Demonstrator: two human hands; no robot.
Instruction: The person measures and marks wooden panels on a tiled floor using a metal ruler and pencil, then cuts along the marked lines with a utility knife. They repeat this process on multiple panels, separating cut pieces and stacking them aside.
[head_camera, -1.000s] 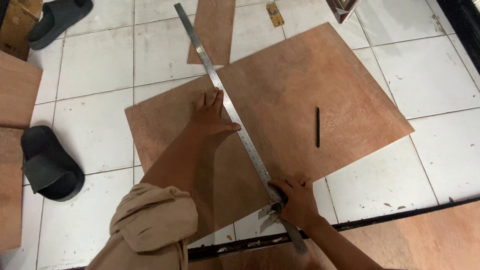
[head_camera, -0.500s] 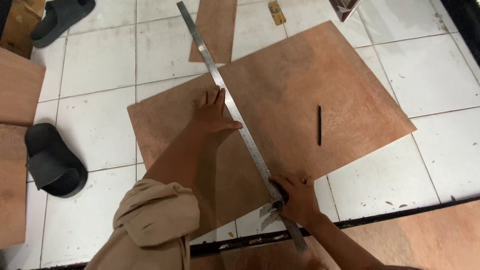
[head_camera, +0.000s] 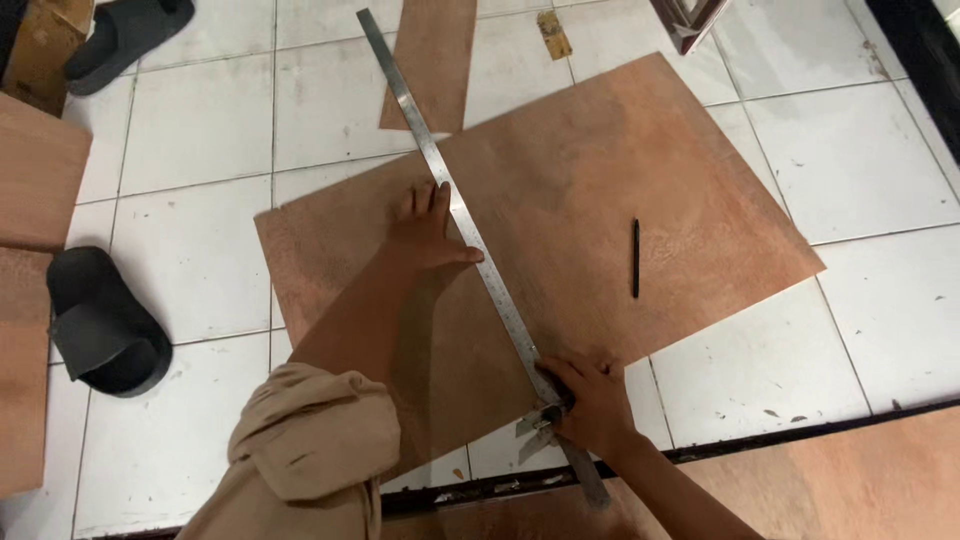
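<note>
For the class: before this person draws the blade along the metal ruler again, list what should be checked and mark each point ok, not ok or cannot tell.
1. Left hand pressing the metal ruler flat on the plywood sheet: ok.
2. Ruler spans the whole sheet, past both edges: ok.
3. Left fingers clear of the cutting side: ok, they lie left of the ruler.
4. Right hand holding the cutter against the ruler's near end: ok.
5. Blade on a marked line: cannot tell.
6. Black pen clear of the ruler: ok.

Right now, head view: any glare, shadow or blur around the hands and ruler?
Head view: sharp and evenly lit; mild glare on the steel ruler; soft shadow under the left hand on the plywood sheet; the cutting tool under the right hand is too small to resolve.
</note>
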